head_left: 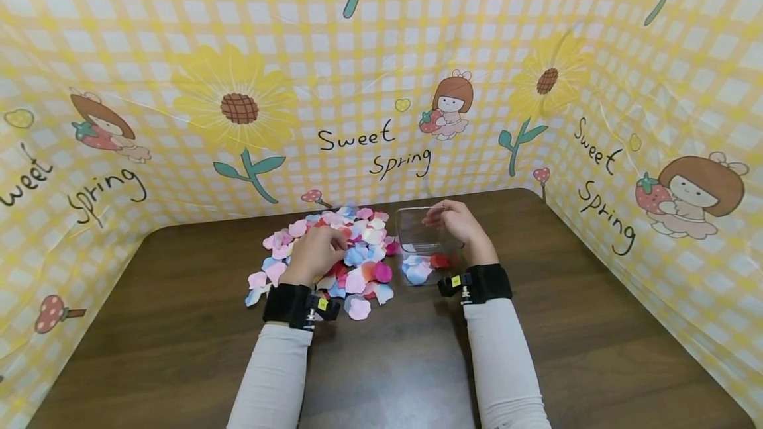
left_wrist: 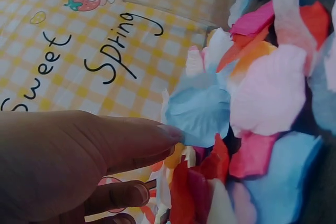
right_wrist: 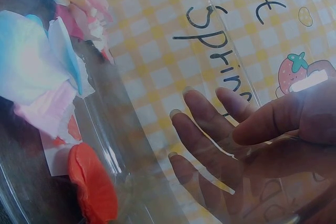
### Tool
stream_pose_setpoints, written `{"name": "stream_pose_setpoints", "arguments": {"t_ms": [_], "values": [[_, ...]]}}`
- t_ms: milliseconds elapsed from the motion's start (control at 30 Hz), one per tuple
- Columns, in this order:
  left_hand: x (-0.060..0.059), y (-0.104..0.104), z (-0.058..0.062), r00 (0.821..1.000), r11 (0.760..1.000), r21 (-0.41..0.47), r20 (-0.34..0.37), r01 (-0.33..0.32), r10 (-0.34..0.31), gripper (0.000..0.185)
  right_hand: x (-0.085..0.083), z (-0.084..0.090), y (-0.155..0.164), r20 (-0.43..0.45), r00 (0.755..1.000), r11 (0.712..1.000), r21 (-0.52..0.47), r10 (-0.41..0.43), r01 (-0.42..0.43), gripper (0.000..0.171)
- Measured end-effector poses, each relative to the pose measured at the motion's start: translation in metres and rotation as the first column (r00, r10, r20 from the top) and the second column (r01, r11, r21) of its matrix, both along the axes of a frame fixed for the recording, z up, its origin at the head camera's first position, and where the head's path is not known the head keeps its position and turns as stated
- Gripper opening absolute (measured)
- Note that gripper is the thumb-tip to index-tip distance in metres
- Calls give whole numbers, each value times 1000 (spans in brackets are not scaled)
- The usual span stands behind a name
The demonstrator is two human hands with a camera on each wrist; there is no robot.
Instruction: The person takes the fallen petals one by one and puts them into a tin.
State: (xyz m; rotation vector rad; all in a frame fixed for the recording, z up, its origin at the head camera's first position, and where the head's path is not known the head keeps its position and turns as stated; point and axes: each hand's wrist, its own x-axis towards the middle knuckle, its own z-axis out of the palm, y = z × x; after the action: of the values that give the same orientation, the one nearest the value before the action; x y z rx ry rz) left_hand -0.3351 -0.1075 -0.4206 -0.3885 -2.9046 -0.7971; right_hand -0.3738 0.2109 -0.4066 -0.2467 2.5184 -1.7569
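Both hands work over the bench: the left hand pinches at the petal pile, gathering one. Right hand grips the clear box rim, steadying it beside the pile; few petals lie inside.

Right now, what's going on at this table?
A person sits at a brown table with a pile of fabric petals. The left hand rests on the pile, fingertips touching a light blue petal. The right hand holds the clear plastic box, which already contains a few petals, including a red petal.
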Motion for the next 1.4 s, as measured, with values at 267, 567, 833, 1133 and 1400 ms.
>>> {"name": "stream_pose_setpoints", "arguments": {"t_ms": [267, 567, 833, 1133, 1400], "values": [[2, -5, 5, 1000, 1000, 28, 23, 8, -8, 4, 0, -2, 0, 12, 1000, 1000, 4, 5, -5, 39], [13, -15, 52, 991, 998, 34, -123, -46, 50, 11, -7, 7, 1, 17, 1000, 1000, -22, 11, -11, 40], [24, 23, 70, 897, 984, 158, -443, 75, 3, 10, -9, 8, 3, 31, 999, 999, -20, 26, -26, 42], [33, 79, 48, 902, 971, 24, -377, 236, -210, 14, -7, 3, 1, 67, 998, 999, -32, 14, -12, 42], [23, 49, 47, 959, 990, -11, -247, 140, -139, 23, -7, 4, 2, 79, 997, 998, -66, 23, -18, 44]]}}
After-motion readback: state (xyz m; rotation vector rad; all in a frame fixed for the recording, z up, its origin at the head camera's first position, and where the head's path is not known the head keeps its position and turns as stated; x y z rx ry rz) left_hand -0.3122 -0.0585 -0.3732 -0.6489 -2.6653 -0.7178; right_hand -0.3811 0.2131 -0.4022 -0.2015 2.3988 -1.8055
